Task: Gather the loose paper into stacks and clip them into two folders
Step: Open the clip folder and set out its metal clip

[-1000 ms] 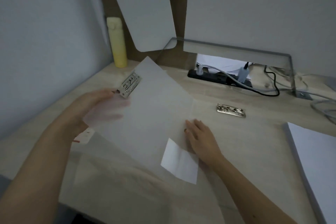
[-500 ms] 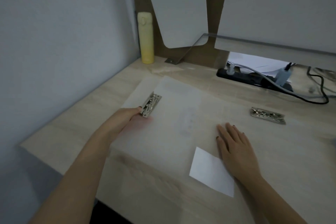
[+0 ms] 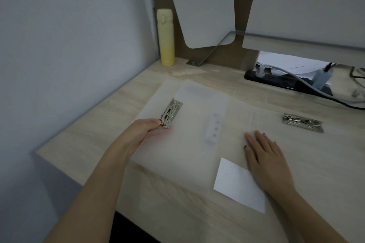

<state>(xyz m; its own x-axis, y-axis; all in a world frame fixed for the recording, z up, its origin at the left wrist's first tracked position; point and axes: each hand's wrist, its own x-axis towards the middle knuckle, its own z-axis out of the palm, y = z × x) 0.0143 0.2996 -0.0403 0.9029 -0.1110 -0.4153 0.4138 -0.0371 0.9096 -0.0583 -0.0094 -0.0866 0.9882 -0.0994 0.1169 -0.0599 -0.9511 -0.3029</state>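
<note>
A translucent plastic folder [image 3: 193, 124] lies opened flat on the wooden desk [image 3: 102, 130], with a metal clip [image 3: 171, 112] on its left leaf. My left hand [image 3: 145, 130] pinches that leaf's edge at the clip's near end, fingers showing through the plastic. My right hand [image 3: 264, 154] rests flat, fingers straight, on the right leaf. A second metal clip [image 3: 303, 122] sits on the right, on another clear folder sheet. A white label [image 3: 239, 184] shows at the folder's near edge. No loose paper stack is in view.
A yellow bottle [image 3: 166, 37] stands at the back left corner by the wall. A black power strip [image 3: 286, 81] with plugs and cables lies at the back right under a glass shelf [image 3: 296, 40]. The desk's left edge runs close to the folder.
The folder's left leaf, raised a second ago, has been swung down flat onto the desk by my left hand. The camera has turned left, so the paper stack at right left the view.
</note>
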